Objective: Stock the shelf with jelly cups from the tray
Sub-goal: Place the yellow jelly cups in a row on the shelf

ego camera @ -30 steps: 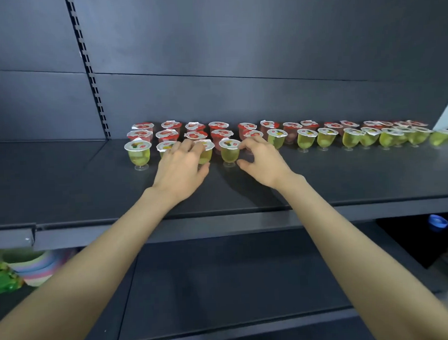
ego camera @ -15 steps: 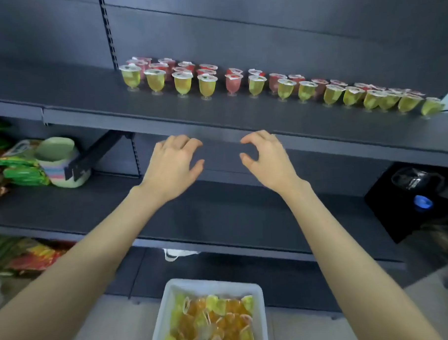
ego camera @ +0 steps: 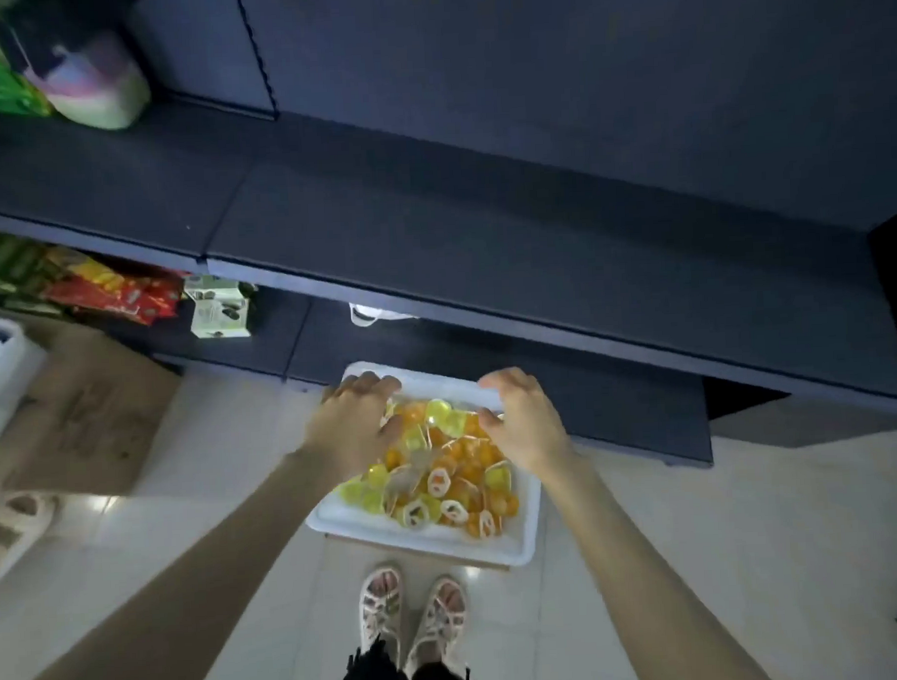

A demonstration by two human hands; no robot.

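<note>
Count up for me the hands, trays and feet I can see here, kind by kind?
Hands: 2 (left hand, right hand)
White tray: 1
Sandalled feet: 2 (left foot, right foot)
Total: 5
The jelly cups in the tray lie heaped, too many to count.

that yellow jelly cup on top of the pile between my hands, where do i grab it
Pinch the yellow cup across its rounded body, coming straight down from above. It sits on top of the heap in the tray with its dome exposed, while other cups crowd its sides, so a side approach looks blocked.
</note>
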